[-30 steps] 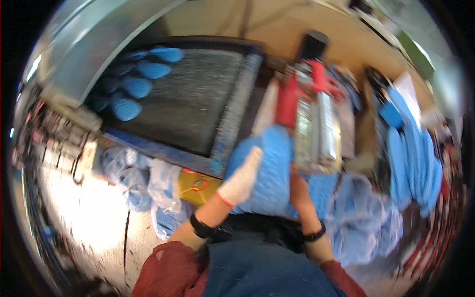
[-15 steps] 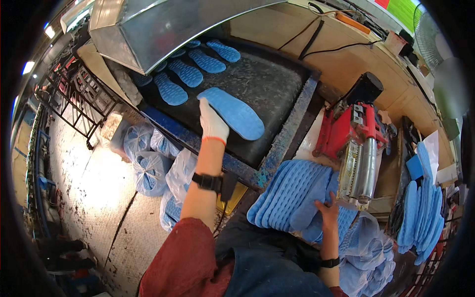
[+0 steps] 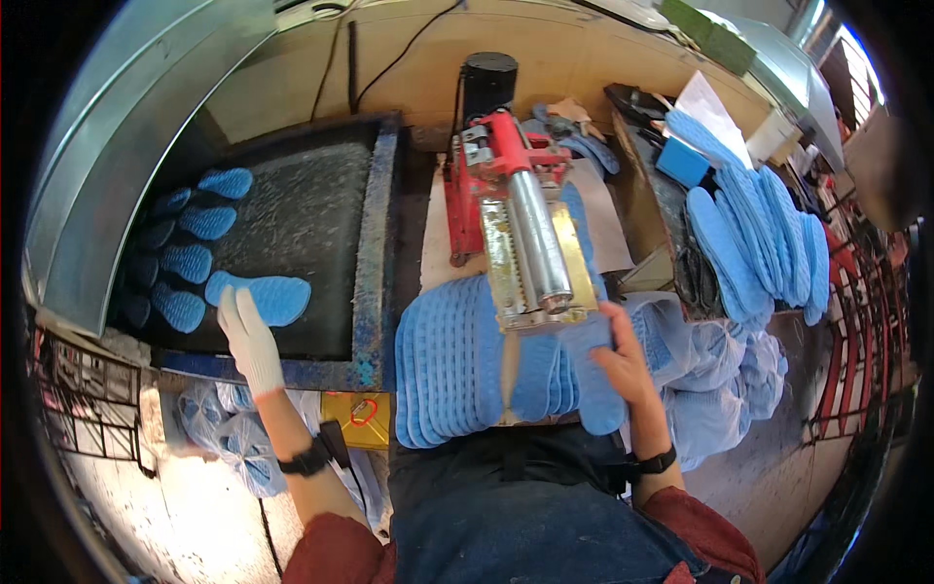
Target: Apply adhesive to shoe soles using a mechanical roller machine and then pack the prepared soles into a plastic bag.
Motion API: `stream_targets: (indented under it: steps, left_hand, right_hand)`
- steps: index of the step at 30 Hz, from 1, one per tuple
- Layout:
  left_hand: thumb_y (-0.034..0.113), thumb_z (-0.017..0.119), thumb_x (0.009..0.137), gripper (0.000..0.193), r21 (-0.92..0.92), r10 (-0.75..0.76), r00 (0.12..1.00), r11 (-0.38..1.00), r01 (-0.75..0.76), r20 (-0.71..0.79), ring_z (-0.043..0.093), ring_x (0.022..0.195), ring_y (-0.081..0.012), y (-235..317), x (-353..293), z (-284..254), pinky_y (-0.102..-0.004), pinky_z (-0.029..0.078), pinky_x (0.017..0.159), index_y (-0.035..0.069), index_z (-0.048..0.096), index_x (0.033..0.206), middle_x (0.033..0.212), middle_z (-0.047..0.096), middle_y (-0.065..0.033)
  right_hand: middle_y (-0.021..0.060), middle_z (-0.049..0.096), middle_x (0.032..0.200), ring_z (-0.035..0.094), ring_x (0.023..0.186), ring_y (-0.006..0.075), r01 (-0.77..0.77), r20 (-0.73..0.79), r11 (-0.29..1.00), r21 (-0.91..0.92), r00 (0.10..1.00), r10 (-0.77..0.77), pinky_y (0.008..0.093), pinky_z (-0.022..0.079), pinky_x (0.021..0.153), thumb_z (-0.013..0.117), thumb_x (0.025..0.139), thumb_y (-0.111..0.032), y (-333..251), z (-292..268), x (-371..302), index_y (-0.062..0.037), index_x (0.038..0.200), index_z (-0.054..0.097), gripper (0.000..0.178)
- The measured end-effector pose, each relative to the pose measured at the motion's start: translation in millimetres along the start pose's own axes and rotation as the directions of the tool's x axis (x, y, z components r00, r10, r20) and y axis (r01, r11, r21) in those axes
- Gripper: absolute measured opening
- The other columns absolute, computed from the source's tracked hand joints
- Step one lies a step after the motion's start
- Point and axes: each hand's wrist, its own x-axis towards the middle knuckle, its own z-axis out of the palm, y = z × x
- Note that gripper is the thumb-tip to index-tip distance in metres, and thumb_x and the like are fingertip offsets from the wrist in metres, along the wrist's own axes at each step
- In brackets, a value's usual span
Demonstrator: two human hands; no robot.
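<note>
My left hand [image 3: 248, 338], in a white glove, hovers flat over the near edge of the dark conveyor bed [image 3: 321, 209], fingers apart, just beside a blue insole [image 3: 265, 297] lying on it. Several more blue insoles [image 3: 190, 248] lie further left on the bed. My right hand [image 3: 621, 358], bare, presses on a blue insole [image 3: 592, 380] under the front end of the red roller machine [image 3: 516, 229]. A fanned stack of blue insoles [image 3: 457, 360] lies on the bench in front of me, between both hands.
A metal hood [image 3: 117, 146] overhangs the bed at left. Another row of blue insoles [image 3: 754, 234] stands on a rack at right, with bagged insoles [image 3: 725, 380] below. More bags [image 3: 219, 428] and a yellow box [image 3: 355, 419] sit low at left.
My left hand has let go of the insole it was laying on the bed and drawn back toward me. My right hand stays on the insoles at the roller.
</note>
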Motion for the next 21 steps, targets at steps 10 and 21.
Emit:
stream_targets:
  steps: [10, 21]
  left_hand:
    - [0.047, 0.036, 0.097, 0.070, -0.930, 0.529, 0.765, 0.242, 0.277, 0.366, 0.026, 0.139, -0.0303, 221.3, -87.8, 25.2, -0.0439, 0.022, 0.112, -0.002, 0.021, 0.145, 0.149, 0.026, -0.0189]
    - [0.048, 0.027, 0.100, 0.065, -0.889, 0.586, 0.727, 0.451, 0.075, 0.358, 0.032, 0.132, -0.0289, 218.2, -68.2, 107.9, -0.0400, 0.021, 0.112, 0.005, 0.018, 0.147, 0.146, 0.027, -0.0197]
  right_hand:
    - [0.0078, 0.066, 0.110, 0.054, 0.095, 0.0302, 0.428, 0.073, 0.463, -0.776, 0.791, -0.608, 0.0372, 0.045, 0.086, 0.048, 0.070, 0.013, -57.0, -48.3, 94.0, -0.0103, 0.121, 0.060, 0.058]
    - [0.0164, 0.061, 0.101, 0.058, 0.088, 0.0282, 0.273, -0.374, 0.922, -0.276, 0.853, -0.364, 0.0321, 0.047, 0.079, 0.062, 0.084, -0.005, -4.1, 10.7, 33.1, -0.0021, 0.109, 0.060, 0.025]
